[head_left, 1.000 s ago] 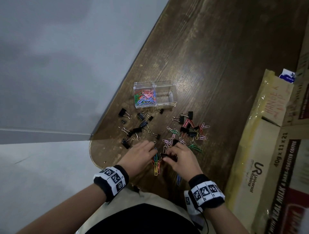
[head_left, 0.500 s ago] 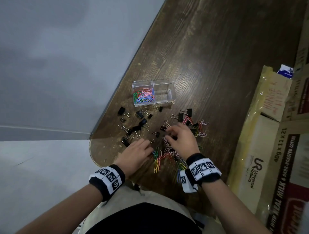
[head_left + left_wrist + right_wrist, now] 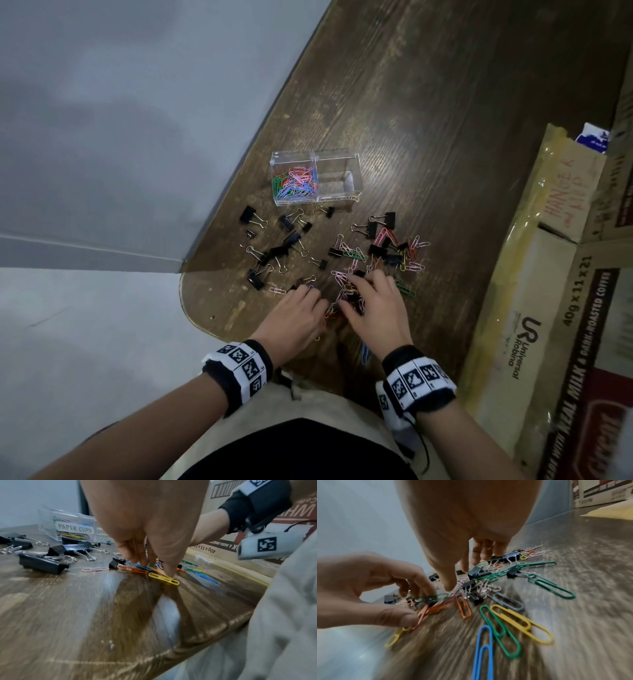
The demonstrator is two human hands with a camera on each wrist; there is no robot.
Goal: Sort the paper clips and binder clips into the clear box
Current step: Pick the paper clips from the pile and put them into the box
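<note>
Left hand point(image 3: 368, 588) grip around orange paper clips point(image 3: 435, 607)

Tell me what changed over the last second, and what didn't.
The right hand reached out into the clip pile half a second ago and has come back toward the table's near edge, beside the left hand, whose fingers now gather coloured paper clips. The clear box and the black binder clips at left stayed put.

I see the clear box point(image 3: 315, 178) at twelve o'clock, left compartment holding coloured paper clips point(image 3: 294, 183); black binder clips point(image 3: 287, 222) lie scattered at six o'clock of it.
</note>
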